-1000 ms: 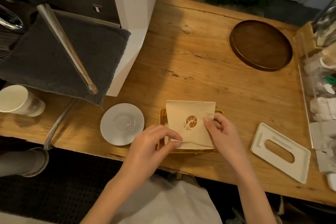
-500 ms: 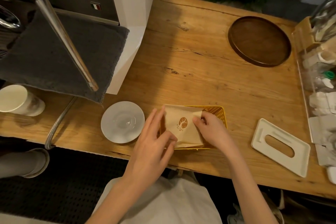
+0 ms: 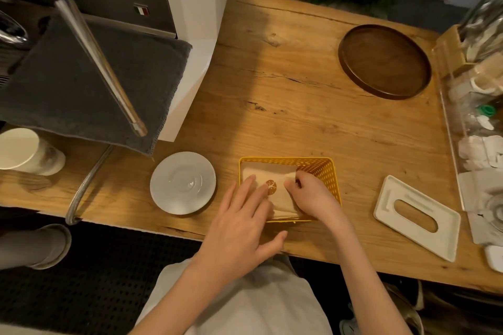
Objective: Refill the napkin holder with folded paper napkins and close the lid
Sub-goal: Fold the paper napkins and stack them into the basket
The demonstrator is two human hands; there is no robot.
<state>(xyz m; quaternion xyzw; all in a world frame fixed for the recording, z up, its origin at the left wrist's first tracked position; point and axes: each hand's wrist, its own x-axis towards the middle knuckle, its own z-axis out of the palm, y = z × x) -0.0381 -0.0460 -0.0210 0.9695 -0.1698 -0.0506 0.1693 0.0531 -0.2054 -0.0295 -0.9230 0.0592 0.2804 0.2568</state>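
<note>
Yellow perforated plastic napkin holder (image 3: 328, 171), open-topped, at the near edge of the wooden surface (image 3: 299, 103): inside it, beige folded paper napkins (image 3: 280, 196) with a brown round logo, left hand (image 3: 239, 220) flat on them, grip released, right hand (image 3: 310, 196) grip curled on their right edge; white rectangular slotted plastic lid (image 3: 443, 239) lies right of the holder, apart.

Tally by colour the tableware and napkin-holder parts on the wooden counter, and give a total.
White: 3, saucer, slotted lid, cup
Yellow: 1, napkin holder basket
Brown: 1, round wooden tray
Total: 5
</note>
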